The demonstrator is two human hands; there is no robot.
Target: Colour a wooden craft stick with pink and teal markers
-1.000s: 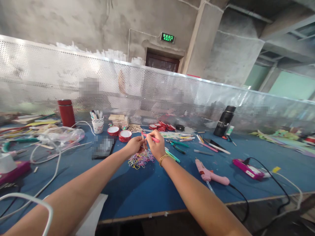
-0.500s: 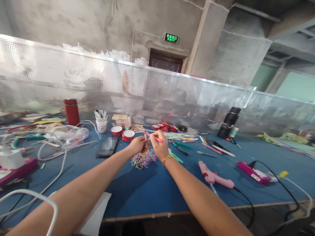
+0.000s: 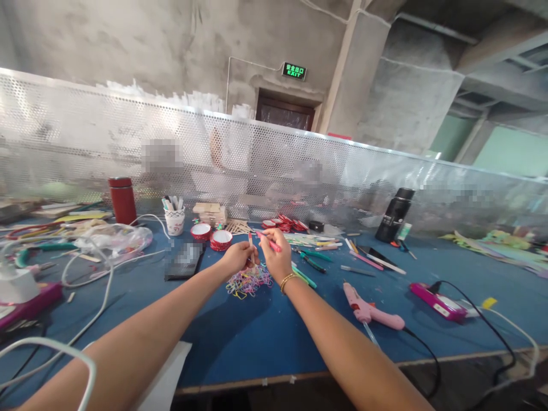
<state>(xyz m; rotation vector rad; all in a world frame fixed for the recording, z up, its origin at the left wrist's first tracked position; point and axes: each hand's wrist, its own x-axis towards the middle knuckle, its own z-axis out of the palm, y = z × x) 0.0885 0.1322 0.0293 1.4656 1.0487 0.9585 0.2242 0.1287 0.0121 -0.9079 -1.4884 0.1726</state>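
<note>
My left hand [image 3: 237, 258] is closed on a thin wooden craft stick [image 3: 252, 251], held upright with a red upper end. Close on its right, my right hand [image 3: 278, 260] grips a pink-red marker pen [image 3: 273, 245], its tip pointing left toward the stick. A small gap seems to separate the pen tip from the stick. Beneath both hands lies a tangled heap of small coloured loops [image 3: 246, 282], partly covered by my fingers. Green markers [image 3: 305, 277] rest beside my right wrist.
A pink glue gun [image 3: 372, 311] lies right of my forearm. Pliers [image 3: 313, 262], a phone [image 3: 185, 261], red-edged rolls [image 3: 221, 240], a cup of pens [image 3: 174, 220], a red flask [image 3: 122, 201] and a black bottle [image 3: 394, 216] surround the hands. White cables [image 3: 107, 291] loop at left.
The pen has drawn slightly away from the stick, and the stick's red end now shows more plainly. Both hands keep their hold; the whole view has shifted a little.
</note>
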